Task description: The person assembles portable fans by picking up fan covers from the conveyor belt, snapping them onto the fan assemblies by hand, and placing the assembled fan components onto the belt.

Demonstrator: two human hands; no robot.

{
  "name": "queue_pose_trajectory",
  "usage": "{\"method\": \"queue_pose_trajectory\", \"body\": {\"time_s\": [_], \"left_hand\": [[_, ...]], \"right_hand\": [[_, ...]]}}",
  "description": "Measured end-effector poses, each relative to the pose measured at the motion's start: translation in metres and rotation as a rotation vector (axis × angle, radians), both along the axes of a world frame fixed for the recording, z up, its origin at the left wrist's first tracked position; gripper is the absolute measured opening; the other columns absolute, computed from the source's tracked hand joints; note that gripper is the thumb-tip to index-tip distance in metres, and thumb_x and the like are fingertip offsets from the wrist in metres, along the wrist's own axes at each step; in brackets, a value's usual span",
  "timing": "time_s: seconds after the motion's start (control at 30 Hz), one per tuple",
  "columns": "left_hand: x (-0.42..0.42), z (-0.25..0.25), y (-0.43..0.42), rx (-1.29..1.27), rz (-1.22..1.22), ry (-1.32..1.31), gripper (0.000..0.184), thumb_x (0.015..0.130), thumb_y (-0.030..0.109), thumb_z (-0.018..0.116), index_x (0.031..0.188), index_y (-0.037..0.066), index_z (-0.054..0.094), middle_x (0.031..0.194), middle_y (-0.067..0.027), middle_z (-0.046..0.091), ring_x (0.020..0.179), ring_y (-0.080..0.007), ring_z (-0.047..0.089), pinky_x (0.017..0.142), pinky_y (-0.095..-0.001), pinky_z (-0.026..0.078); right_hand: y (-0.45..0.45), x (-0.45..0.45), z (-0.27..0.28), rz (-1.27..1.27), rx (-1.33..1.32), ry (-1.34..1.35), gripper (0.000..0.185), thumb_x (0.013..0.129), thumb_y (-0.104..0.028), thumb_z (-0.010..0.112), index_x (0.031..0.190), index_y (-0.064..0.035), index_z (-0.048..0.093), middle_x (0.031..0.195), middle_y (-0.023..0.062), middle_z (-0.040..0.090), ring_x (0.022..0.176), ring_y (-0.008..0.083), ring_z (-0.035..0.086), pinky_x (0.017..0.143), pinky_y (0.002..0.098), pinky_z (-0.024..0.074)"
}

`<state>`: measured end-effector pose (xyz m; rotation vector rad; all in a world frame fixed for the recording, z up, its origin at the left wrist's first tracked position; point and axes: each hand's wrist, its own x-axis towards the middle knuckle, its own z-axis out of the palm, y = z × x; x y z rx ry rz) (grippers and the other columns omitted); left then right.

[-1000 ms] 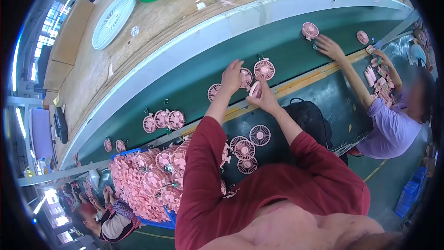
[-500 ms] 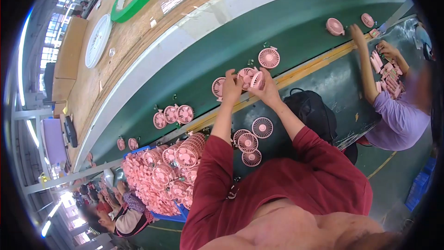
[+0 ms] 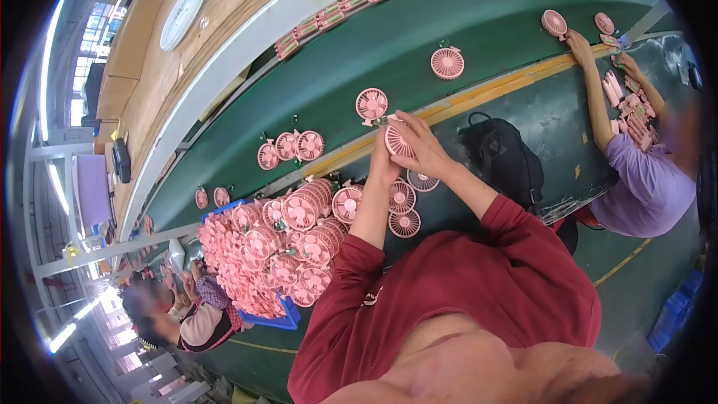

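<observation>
My left hand (image 3: 384, 158) and my right hand (image 3: 420, 147) meet around one round pink fan head (image 3: 399, 141), its slatted grille partly covered by my fingers. Just beyond them, a pink fan with visible blades (image 3: 372, 104) lies on the green belt (image 3: 336, 90). Farther right on the belt is another pink fan (image 3: 447, 63) with a small green part beside it. Below my hands, several round grilles (image 3: 404, 223) lie on the dark table, partly hidden by my left forearm. Three pink fans (image 3: 286, 146) sit together on the belt to the left.
A blue crate (image 3: 288, 319) holds pink parts and stacked fans at lower left. A black bag (image 3: 511, 161) lies right of my hands. At right, a co-worker in purple (image 3: 643, 187) touches a fan (image 3: 554, 23). Pink pieces (image 3: 351, 2) line the belt's far edge.
My hands have drawn back from the belt toward me and closed together around the fan head. The view has shifted, showing the row of pink pieces. The co-worker's hand now reaches the far fan.
</observation>
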<state>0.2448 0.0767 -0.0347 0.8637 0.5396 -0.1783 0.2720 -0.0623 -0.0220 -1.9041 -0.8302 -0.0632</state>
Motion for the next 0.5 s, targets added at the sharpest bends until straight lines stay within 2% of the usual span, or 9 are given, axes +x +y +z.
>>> {"method": "queue_pose_trajectory", "body": {"time_s": [0.07,0.2,0.33,0.4,0.43,0.47,0.5], "left_hand": [[-0.005,0.0,-0.003,-0.215,0.086,-0.025,0.043,0.1,0.044,0.041,0.123,0.009,0.054,0.117,-0.0068,0.061,0.106,-0.0193,0.06,0.091,-0.0357,0.049],[-0.013,0.021,-0.015,-0.26,0.185,-0.051,0.037,0.101,0.034,0.04,0.121,0.007,0.054,0.119,-0.008,0.061,0.107,-0.0214,0.06,0.093,-0.0381,0.049],[-0.026,0.032,-0.022,-0.124,0.248,-0.094,0.041,0.102,0.036,0.037,0.123,0.005,0.053,0.121,-0.0084,0.059,0.111,-0.0213,0.058,0.096,-0.0375,0.046],[-0.03,0.04,-0.029,-0.008,0.296,-0.179,0.042,0.103,0.04,0.035,0.124,0.007,0.052,0.119,-0.0067,0.058,0.109,-0.0193,0.057,0.095,-0.0354,0.046],[-0.031,0.038,-0.029,0.044,0.305,-0.244,0.042,0.103,0.04,0.035,0.124,0.008,0.051,0.119,-0.0061,0.058,0.107,-0.0186,0.057,0.093,-0.0347,0.046],[-0.031,0.042,-0.028,0.063,0.285,-0.248,0.041,0.104,0.04,0.033,0.126,0.009,0.049,0.118,-0.0057,0.057,0.107,-0.0173,0.056,0.093,-0.0339,0.046],[-0.033,0.039,-0.029,0.171,0.308,-0.277,0.039,0.104,0.038,0.033,0.126,0.009,0.048,0.118,-0.0059,0.056,0.107,-0.0165,0.056,0.093,-0.0335,0.045]], "right_hand": [[-0.002,-0.004,0.002,0.005,-0.014,-0.016,0.072,0.076,-0.031,0.07,0.139,-0.0072,0.043,0.146,0.0199,0.035,0.129,0.0397,0.038,0.108,0.0465,0.0324],[-0.008,-0.001,0.013,0.062,-0.045,-0.059,0.072,0.077,-0.033,0.069,0.139,-0.0076,0.042,0.146,0.0192,0.034,0.13,0.0407,0.038,0.109,0.0474,0.0321],[-0.003,-0.009,0.01,0.073,0.0,-0.015,0.072,0.08,-0.038,0.064,0.14,-0.0073,0.038,0.147,0.0211,0.033,0.132,0.0414,0.037,0.109,0.0465,0.031],[0.005,-0.014,0.006,0.068,0.215,0.101,0.072,0.082,-0.04,0.061,0.141,-0.0079,0.037,0.146,0.0224,0.034,0.133,0.0402,0.035,0.111,0.0471,0.0283],[0.011,-0.016,-0.003,0.048,0.242,0.091,0.072,0.088,-0.046,0.054,0.142,-0.0051,0.032,0.145,0.0231,0.035,0.135,0.0361,0.035,0.111,0.0436,0.0281],[0.014,-0.019,-0.004,0.053,0.241,0.097,0.072,0.088,-0.046,0.054,0.142,-0.0051,0.032,0.145,0.0231,0.035,0.135,0.0361,0.035,0.111,0.0436,0.0281],[0.018,-0.022,-0.005,0.118,0.38,0.294,0.072,0.09,-0.049,0.05,0.143,-0.0043,0.03,0.144,0.0223,0.036,0.135,0.0332,0.036,0.11,0.0415,0.0285]]}}
